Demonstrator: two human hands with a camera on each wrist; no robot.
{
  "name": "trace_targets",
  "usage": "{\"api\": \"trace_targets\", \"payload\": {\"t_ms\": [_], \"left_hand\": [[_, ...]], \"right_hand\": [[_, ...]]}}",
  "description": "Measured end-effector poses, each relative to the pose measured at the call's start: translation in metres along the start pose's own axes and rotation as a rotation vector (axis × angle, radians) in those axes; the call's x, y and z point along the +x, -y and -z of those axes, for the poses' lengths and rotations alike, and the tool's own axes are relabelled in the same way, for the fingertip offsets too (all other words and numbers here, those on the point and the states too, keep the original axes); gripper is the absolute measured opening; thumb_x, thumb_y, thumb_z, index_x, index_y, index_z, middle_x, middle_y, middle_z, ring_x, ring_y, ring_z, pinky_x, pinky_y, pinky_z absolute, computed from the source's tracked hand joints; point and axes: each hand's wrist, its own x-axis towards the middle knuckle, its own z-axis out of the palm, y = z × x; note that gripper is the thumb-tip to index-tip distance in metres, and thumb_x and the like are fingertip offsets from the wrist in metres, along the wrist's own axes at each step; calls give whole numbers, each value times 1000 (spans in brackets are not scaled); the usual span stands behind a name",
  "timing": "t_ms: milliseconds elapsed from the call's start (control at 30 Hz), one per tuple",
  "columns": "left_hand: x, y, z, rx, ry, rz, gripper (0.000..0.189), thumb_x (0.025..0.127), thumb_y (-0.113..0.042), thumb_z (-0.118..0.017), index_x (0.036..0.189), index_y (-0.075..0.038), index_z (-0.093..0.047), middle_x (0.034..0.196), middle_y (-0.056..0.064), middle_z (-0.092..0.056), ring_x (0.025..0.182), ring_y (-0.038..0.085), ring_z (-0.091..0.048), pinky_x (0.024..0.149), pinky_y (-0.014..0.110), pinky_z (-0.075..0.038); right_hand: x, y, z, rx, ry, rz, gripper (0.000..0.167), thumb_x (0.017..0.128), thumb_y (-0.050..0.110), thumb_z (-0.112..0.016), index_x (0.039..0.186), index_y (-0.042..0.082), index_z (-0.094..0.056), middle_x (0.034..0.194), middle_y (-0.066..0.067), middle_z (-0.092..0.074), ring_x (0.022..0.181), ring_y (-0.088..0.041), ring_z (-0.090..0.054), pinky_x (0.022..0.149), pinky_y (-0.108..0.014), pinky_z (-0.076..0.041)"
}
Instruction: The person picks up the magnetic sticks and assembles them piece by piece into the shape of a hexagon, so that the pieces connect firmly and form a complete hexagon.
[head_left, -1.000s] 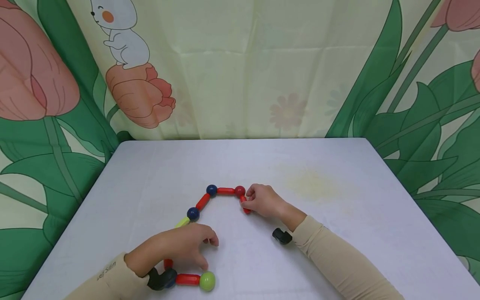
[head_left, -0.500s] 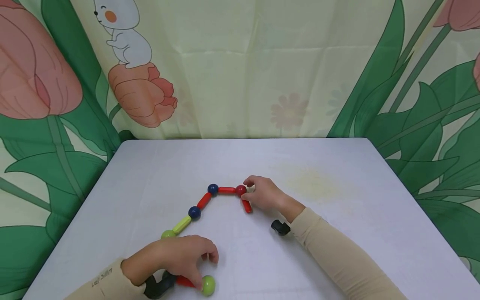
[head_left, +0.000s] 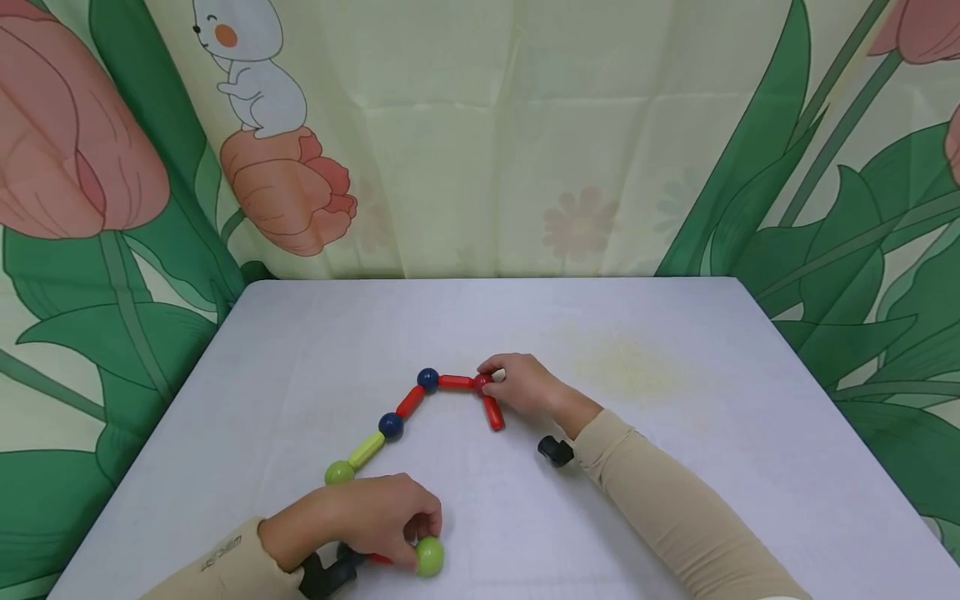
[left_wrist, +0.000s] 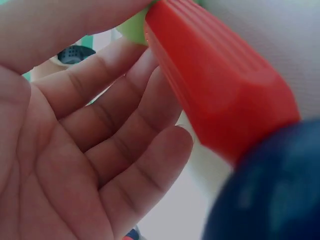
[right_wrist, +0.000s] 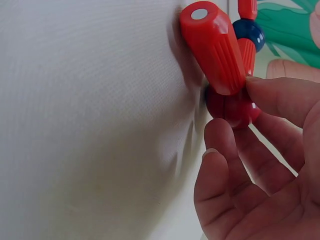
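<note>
A chain of coloured balls and ridged rods lies in an arc on the white table. At its near end my left hand (head_left: pixel 390 517) pinches a light green ball (head_left: pixel 431 557). A red rod (left_wrist: pixel 220 75) joins that ball to a dark blue ball (left_wrist: pixel 275 190), seen large in the left wrist view. At the far end my right hand (head_left: pixel 528 386) holds a red ball (right_wrist: pixel 230 107) between thumb and fingers. From it a red rod (head_left: pixel 493 413) points towards me, its free end showing a silvery disc (right_wrist: pixel 199 14). My left hand and wrist hide part of the chain.
Between the hands the chain runs through another green ball (head_left: pixel 340 473), a light green rod (head_left: pixel 367 451), and two blue balls, one nearer (head_left: pixel 391 425) and one farther (head_left: pixel 427 380). Behind the white table (head_left: pixel 675 500) hangs a printed curtain (head_left: pixel 465 167).
My left hand has come nearer and taken hold of the near green ball, which has shifted slightly right. My right hand has gone from the free red rod to the red ball.
</note>
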Motion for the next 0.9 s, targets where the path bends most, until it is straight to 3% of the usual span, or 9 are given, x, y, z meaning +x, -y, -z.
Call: {"api": "trace_targets", "payload": {"t_ms": [167,533,900], "left_hand": [[9,-6,3,45,-70,-9,18,84,-20,-82,93,-23,-67,77,-15,-57,72,2,-52,70,20,-47],[31,-11,13,38,-262,-11,23,83,-21,-83,101,-13,-70,81,-13,-60,74,3,-55,72,19,-50],[49,-21,20,41,-338,71,27,83,-23,-84,102,-12,-68,81,-10,-59,75,8,-55,73,22,-51]], "right_hand": [[-1,-1,0,16,2,-1,33,95,17,-69,127,11,-67,119,-4,-64,102,-21,-57,80,-30,-52],[-5,-2,-1,33,6,-12,28,94,18,-71,120,11,-67,112,-1,-65,90,-18,-57,76,-29,-50],[-7,-2,-1,36,4,-12,28,93,19,-72,119,11,-67,110,-1,-64,89,-18,-57,74,-29,-50]]}}
